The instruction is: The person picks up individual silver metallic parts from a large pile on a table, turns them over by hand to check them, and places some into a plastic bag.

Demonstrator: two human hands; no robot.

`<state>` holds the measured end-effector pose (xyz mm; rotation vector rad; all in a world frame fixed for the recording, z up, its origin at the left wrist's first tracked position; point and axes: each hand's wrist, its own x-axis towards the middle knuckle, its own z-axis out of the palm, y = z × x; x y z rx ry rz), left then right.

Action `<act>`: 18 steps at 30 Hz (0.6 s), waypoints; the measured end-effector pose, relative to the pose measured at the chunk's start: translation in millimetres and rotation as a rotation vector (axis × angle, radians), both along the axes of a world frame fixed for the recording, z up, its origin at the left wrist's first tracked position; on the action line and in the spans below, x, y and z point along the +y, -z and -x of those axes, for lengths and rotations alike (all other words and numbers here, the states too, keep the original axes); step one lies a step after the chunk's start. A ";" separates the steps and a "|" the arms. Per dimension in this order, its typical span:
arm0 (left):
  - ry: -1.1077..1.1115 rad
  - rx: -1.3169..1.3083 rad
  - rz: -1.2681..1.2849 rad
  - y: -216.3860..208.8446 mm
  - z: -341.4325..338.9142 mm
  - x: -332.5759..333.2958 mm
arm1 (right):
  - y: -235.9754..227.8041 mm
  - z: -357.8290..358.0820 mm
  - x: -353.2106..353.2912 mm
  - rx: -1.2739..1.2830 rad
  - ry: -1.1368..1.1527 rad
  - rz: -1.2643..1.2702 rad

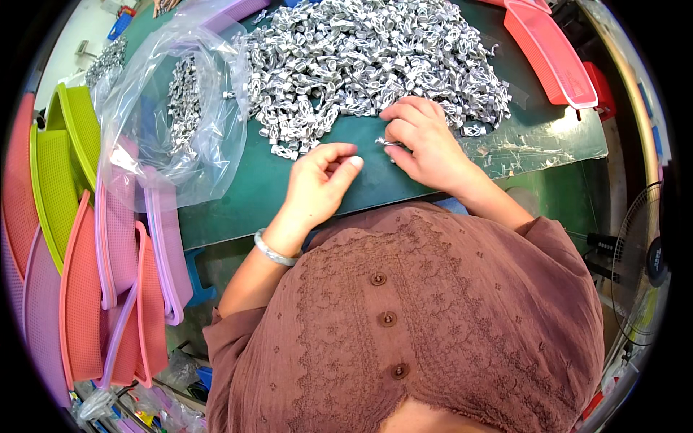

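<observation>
Right hand pinching small silver piece, left hand curled, its grip unclear, silver-grey heap, green table.

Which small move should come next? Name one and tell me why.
Probably bring the left hand rightward to the small silvery piece: that piece shows at the thumb of the right hand, a short way off, while no piece is visible between the left thumb and forefinger.

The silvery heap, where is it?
In the head view, the silvery heap lies on the green table at the top middle, right of the clear bag, with the right hand at its near edge.
</observation>
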<state>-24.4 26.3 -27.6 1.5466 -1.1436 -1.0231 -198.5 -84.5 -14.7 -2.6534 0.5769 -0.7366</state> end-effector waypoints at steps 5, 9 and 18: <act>0.003 0.098 -0.019 -2.0 12.6 -7.6 | 18.0 -16.4 12.4 -0.121 -0.037 -0.129; -0.079 0.244 0.059 7.2 11.9 -7.3 | 16.0 -24.8 18.4 -0.266 -0.087 -0.167; -0.073 -0.095 0.245 8.1 7.9 -2.6 | 26.5 -24.5 19.2 -0.320 -0.012 -0.508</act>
